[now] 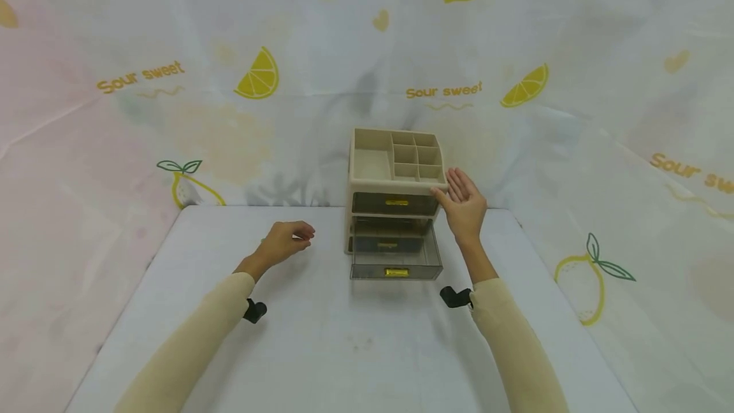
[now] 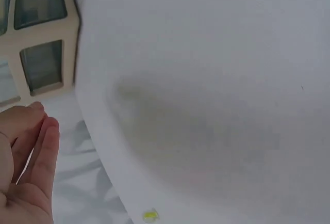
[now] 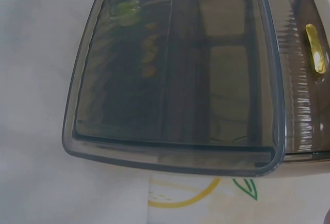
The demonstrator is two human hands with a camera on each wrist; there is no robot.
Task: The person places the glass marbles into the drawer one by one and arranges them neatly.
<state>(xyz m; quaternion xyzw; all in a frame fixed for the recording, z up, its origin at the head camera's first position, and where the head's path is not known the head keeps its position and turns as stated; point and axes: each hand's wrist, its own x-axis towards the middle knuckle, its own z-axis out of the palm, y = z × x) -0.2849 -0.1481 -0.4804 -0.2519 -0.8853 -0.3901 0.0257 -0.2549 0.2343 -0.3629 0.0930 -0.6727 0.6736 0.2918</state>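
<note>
A beige desktop organizer [image 1: 370, 182] with smoky see-through drawers stands at the back of the table. Below its shut top drawer [image 1: 424, 204], another drawer [image 1: 424, 273] with a gold handle is pulled out toward me. My right hand [image 1: 467, 208] is at the organizer's upper right corner, thumb on the front edge, fingers straight along the side. Left of the organizer, my left hand [image 1: 281, 242] hovers with loosely bent fingers and holds nothing visible. In the left wrist view its fingertips [image 2: 50, 126] point up near the organizer's frame. The pulled-out drawer fills much of the right wrist view.
The organizer's top has one large and several small compartments [image 1: 406, 155]. A white table [image 1: 321, 349] stretches in front, and a lemon-printed cloth [image 1: 321, 30] hangs behind and at both sides. Black wrist mounts [image 1: 455, 297] sit by both cuffs.
</note>
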